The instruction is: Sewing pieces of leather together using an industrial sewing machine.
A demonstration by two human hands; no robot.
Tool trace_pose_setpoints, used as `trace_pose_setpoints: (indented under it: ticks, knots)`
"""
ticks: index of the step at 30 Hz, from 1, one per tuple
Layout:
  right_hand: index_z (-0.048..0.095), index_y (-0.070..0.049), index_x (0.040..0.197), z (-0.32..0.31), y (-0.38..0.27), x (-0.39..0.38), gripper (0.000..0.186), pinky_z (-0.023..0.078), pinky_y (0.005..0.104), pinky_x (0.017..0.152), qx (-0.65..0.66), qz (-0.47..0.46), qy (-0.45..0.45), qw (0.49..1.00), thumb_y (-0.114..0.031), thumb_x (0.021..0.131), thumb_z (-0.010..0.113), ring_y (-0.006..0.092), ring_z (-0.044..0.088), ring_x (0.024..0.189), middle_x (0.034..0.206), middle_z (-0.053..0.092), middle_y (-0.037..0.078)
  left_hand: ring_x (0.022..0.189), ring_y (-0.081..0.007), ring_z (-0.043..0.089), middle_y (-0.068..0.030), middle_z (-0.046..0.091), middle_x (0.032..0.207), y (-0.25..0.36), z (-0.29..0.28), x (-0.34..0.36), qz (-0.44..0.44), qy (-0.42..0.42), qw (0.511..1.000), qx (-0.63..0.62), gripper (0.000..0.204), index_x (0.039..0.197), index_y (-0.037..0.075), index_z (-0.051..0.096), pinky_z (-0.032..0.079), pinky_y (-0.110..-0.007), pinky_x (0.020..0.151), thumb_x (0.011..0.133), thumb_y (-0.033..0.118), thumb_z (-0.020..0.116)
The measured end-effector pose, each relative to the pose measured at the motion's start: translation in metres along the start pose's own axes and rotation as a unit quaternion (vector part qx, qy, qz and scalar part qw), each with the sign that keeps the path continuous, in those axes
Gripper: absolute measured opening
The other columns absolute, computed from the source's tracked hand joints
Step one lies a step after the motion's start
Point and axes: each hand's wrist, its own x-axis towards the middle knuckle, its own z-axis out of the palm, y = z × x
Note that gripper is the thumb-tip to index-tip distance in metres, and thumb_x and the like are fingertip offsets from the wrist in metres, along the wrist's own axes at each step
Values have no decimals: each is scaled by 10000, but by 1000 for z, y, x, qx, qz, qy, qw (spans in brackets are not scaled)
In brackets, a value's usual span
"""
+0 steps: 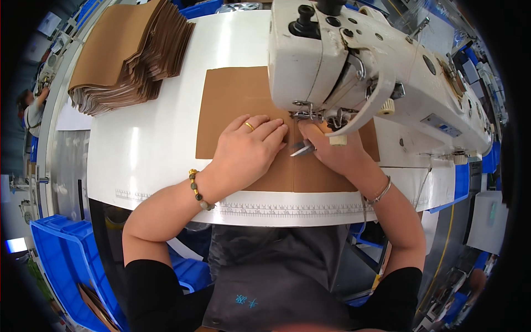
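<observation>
A brown sheet (229, 94) with a vertical seam down its lower middle lies under the needle and presser foot (307, 115) of a white sewing machine (304, 66). My left hand (246, 146) rests on the sheet just left of the foot, fingers lying flat and slightly bent. My right hand (340, 152), right of the seam and partly hidden by the machine, has curled fingers round small metal snips (301, 149), whose blades point down to the left. Its fingertips are close to the foot.
A thick stack of folded brown sheets (110, 39) sits at the back left of the white table (138, 155), which has a ruler strip along its front edge. Blue bins (61, 243) stand below at the left. Another person (33, 113) is at the far left edge.
</observation>
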Motion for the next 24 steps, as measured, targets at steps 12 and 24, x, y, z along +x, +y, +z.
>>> trace_pose_setpoints:
  ticks: [12, 24]
  knots:
    - [687, -135, 974, -23, -26, -11, 262, 485, 291, 524, -63, 18, -112, 992, -76, 719, 707, 153, 630, 623, 826, 673, -29, 834, -159, 579, 36, 603, 865, -14, 13, 7, 18, 49, 998, -20, 240, 952, 150, 740, 470, -305, 716, 720, 91, 732]
    - [742, -113, 1089, -13, -28, -13, 280, 498, 287, 495, -119, 4, -117, 986, -136, 815, 690, 175, 657, 607, 1157, 738, 7, 1154, -235, 589, -50, 666, 1212, -9, -5, 1, 31, -15, 998, -52, 343, 1163, 71, 683, 470, -369, 962, 841, 187, 704]
